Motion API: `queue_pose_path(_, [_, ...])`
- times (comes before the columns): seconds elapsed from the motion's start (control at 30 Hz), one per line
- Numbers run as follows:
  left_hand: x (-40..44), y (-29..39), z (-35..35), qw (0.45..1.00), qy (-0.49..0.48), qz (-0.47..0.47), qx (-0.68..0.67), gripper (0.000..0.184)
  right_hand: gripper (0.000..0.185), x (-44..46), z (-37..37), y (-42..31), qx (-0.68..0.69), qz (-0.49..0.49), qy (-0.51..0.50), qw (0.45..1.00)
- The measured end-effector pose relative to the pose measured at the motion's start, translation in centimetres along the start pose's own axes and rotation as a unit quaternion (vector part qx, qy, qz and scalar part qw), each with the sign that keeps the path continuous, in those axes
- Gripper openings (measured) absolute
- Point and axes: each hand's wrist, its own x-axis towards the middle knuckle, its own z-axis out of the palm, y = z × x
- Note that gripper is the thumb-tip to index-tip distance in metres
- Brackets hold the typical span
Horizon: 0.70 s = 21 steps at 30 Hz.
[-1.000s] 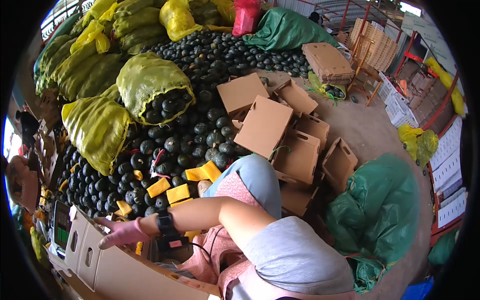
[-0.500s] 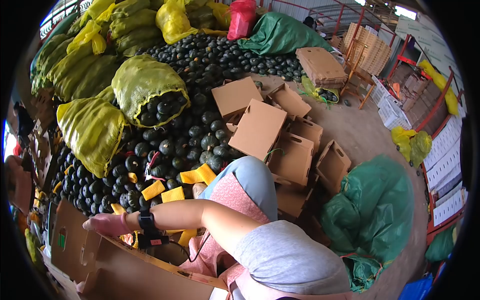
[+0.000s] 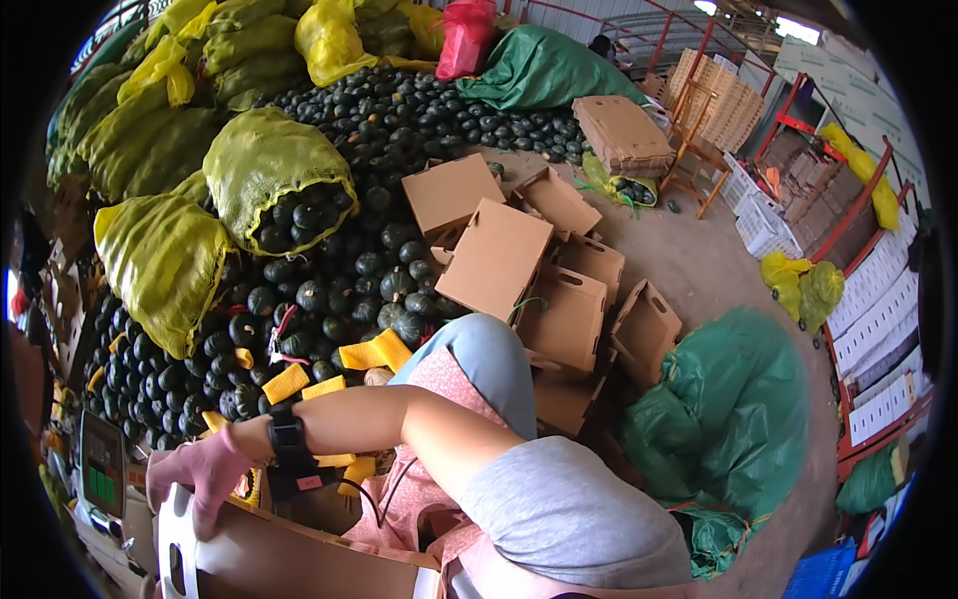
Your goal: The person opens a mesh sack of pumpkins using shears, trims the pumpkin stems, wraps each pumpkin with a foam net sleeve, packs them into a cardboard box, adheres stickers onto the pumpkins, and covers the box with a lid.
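Note:
My right hand (image 3: 205, 477), in a pink glove, is wrapped over the top edge of a cardboard box (image 3: 289, 554). The box lies at the lower left, partly cut off by the view, with a slotted handle hole in its end panel. Just beyond my hand stands a digital scale display (image 3: 102, 469) with green segments. A black strap and device (image 3: 289, 439) sit around my right wrist, with a cable running from it. Yellow foam mesh sleeves (image 3: 286, 383) lie scattered past my forearm. My left hand does not show.
Dark green squashes (image 3: 309, 295) cover the floor ahead, some in yellow mesh sacks (image 3: 274, 165). Several cardboard boxes (image 3: 496, 262) are heaped beyond my knee. A green plastic sack (image 3: 723, 409) stands at the right; white crates (image 3: 766, 222) and a wooden chair (image 3: 696, 150) are farther back.
The box's end panel has come down and turned, uncovering the scale display. My right hand has moved slightly lower, its fingers now folded over the edge. The whole view has shifted a little.

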Motion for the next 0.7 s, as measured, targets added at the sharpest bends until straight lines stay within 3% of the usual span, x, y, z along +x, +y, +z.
queue_pose_path(0.07, [-0.2, -0.6, -0.3, 1.000, -0.008, -0.003, -0.012, 0.064, 0.080, 2.9, -0.4, 1.6, -0.313, -0.007, -0.092, 0.945])
queue_pose_path(0.13, [-0.3, -1.7, -0.9, 0.999, -0.022, -0.006, -0.028, 0.065, 0.088, 6.1, -1.2, 0.6, -0.410, 0.054, -0.258, 0.873])
queue_pose_path(0.2, [-0.1, -3.8, -1.9, 0.995, -0.051, -0.022, -0.087, 0.065, 0.091, 7.1, -2.2, -1.0, -0.314, 0.156, -0.338, 0.874])
queue_pose_path(0.27, [0.3, -7.2, -2.8, 0.975, -0.103, -0.067, -0.185, 0.066, 0.079, 7.5, -2.7, -2.2, -0.230, 0.170, -0.360, 0.888])
queue_pose_path(0.3, [0.2, -3.1, -2.9, 0.968, -0.121, -0.085, -0.205, 0.066, 0.072, 8.2, -2.3, -2.5, -0.368, 0.196, -0.373, 0.829])
queue_pose_path(0.33, [-1.7, 0.9, -3.6, 0.981, -0.062, 0.106, 0.147, 0.067, 0.066, 8.9, -1.4, -2.1, -0.496, 0.219, -0.378, 0.750])
queue_pose_path(0.37, [-1.6, 2.3, -3.2, 0.976, -0.032, 0.076, 0.200, 0.064, 0.045, 8.7, 0.4, -0.7, -0.567, 0.191, -0.356, 0.717])
queue_pose_path(0.4, [-1.5, 2.7, -2.8, 0.967, -0.003, 0.046, 0.252, 0.060, 0.038, 7.4, 1.7, -2.8, -0.653, 0.172, -0.336, 0.657])
queue_pose_path(0.47, [-0.7, 2.0, -2.9, 0.964, 0.001, 0.037, 0.265, 0.055, 0.032, 8.9, 2.1, 1.6, -0.669, 0.114, -0.291, 0.674])
queue_pose_path(0.6, [-0.4, 2.7, -3.3, 0.933, 0.069, 0.095, 0.339, 0.050, 0.028, 8.6, 1.3, 1.7, -0.654, 0.099, -0.180, 0.728])
queue_pose_path(0.63, [0.1, 3.3, -3.6, 0.930, 0.007, 0.018, 0.367, 0.061, 0.028, 7.9, 1.2, 1.5, -0.658, 0.110, -0.174, 0.724])
queue_pose_path(0.7, [2.8, -2.3, -4.7, 0.992, 0.009, 0.084, 0.095, 0.076, 0.023, 6.1, -1.2, -1.1, -0.645, 0.048, -0.191, 0.739])
